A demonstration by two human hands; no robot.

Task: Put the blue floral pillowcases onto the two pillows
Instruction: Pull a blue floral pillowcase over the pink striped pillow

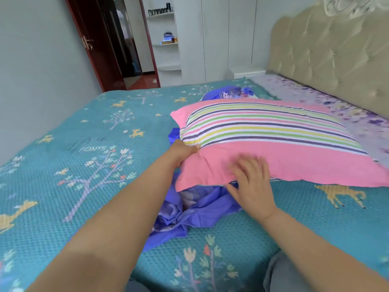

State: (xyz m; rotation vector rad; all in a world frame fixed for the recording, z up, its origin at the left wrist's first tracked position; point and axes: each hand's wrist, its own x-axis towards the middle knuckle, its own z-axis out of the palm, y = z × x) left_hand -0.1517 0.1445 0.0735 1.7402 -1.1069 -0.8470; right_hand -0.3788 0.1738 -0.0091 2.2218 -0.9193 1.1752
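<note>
Nearest the camera, at 5 o'clock, is a grey-clad knee (294, 272) at the edge of the bed (94, 165), which puts the person close enough to reach the work without stretching. From there the right hand (251, 186) lies at the centre of the view, fingers spread and fairly straight over the pillow's near edge, the thumb seemingly tucked under the edge; it looks placed to steady or lift that side. The left hand (183, 151), at about 11 o'clock from the right one, grips the pillow's near left corner, its fingers hidden behind the fabric.

The pink striped pillow (273, 142) is raised at this near end (probably so the cover beneath can be reached). A blue floral pillowcase (189, 211) lies crumpled under it, spilling out toward 7 o'clock on the teal bedspread. More blue floral cloth (233, 94) shows beyond the pillow at 12 o'clock; whether that is the second case, or covers a second pillow, I cannot tell.

Neither case appears fitted yet.
</note>
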